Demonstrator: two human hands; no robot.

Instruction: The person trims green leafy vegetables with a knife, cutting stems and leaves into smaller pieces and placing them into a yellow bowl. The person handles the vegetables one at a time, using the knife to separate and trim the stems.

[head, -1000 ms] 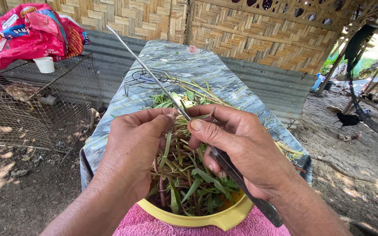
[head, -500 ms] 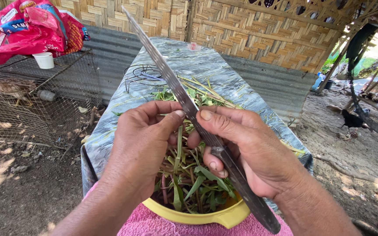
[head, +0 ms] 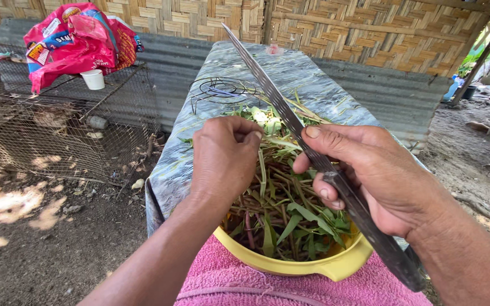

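A pink cloth (head: 222, 277) is lying nearest, under both forearms, and a yellow bowl (head: 313, 266) is sitting on it just below the hands, holding green stems and leaves (head: 279, 209). The left hand (head: 225, 156) is closing into a fist on a few of those stems, pinching them between thumb and fingers above the bowl. The right hand (head: 381, 175) is clamping around a long knife (head: 290, 119) (its blade is slanting up and away, past the left hand's knuckles). Beyond the hands, more cut greens are lying on the grey marbled desk (head: 307, 73), with a wire stand (head: 219, 89) farther back. Far left of the left hand, a red bag (head: 75, 39) is resting on a wire cage (head: 46, 136).
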